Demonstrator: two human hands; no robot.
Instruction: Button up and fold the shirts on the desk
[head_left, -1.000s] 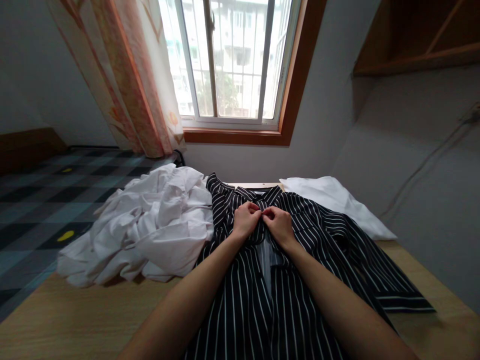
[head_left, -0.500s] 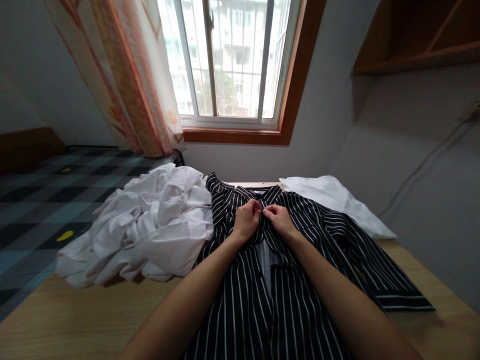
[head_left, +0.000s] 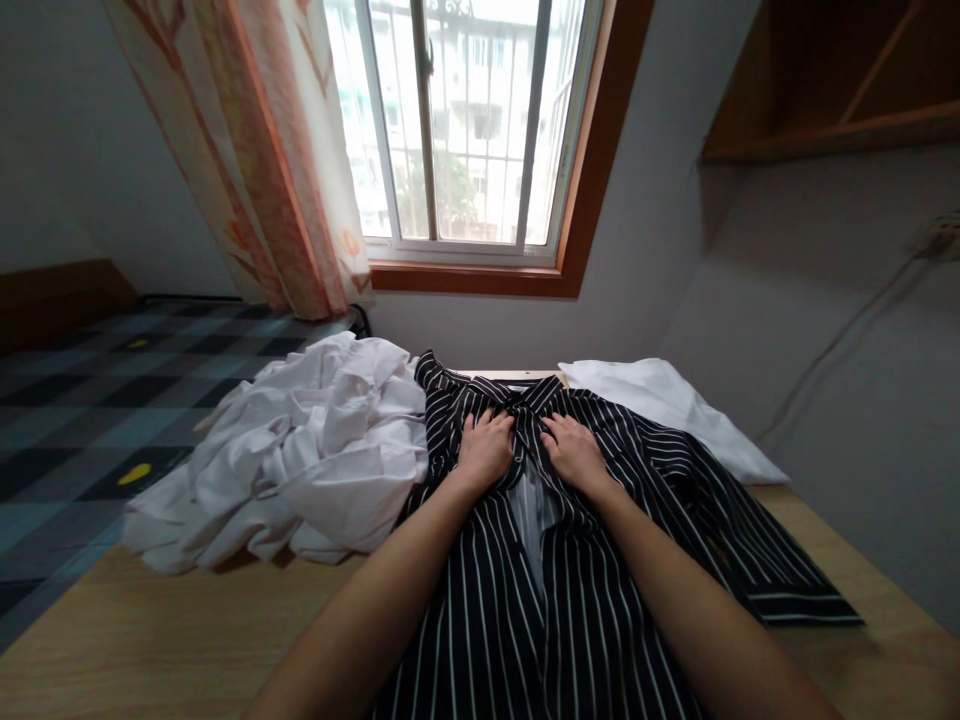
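Note:
A black shirt with thin white stripes (head_left: 525, 600) lies spread front-up on a wooden table (head_left: 150, 640), its collar toward the window. My left hand (head_left: 486, 447) lies flat on the shirt just left of the collar opening, fingers stretched out. My right hand (head_left: 574, 450) rests the same way just right of the opening, palm down. Neither hand holds anything. The placket between them gapes a little below the collar.
A crumpled heap of white clothes (head_left: 300, 460) lies left of the shirt. A folded white garment (head_left: 660, 400) sits at the back right by the wall. A window with a curtain (head_left: 270, 160) is behind, a chequered bed (head_left: 90, 400) left, a wooden shelf (head_left: 825, 90) upper right.
Both hands were pinched together at the collar's top button. They have let go, moved apart and now lie flat on either side of the opening.

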